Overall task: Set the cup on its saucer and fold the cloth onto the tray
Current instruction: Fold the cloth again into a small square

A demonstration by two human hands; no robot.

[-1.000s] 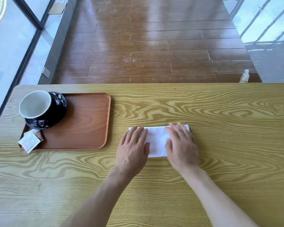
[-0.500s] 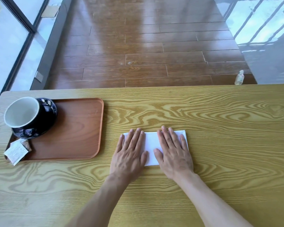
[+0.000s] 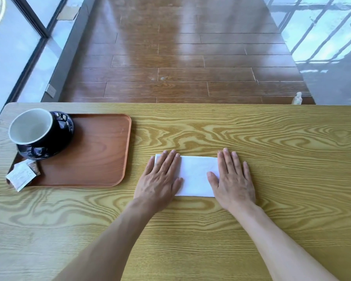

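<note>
Table (image 3: 251,128) — hands flat on cloth (image 3: 197,175)

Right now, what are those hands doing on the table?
A person presses a folded white cloth flat on the yellow wooden table, left hand on one end, right hand on the other. The white-lined black cup already sits on its black saucer on the brown wooden tray.
</note>
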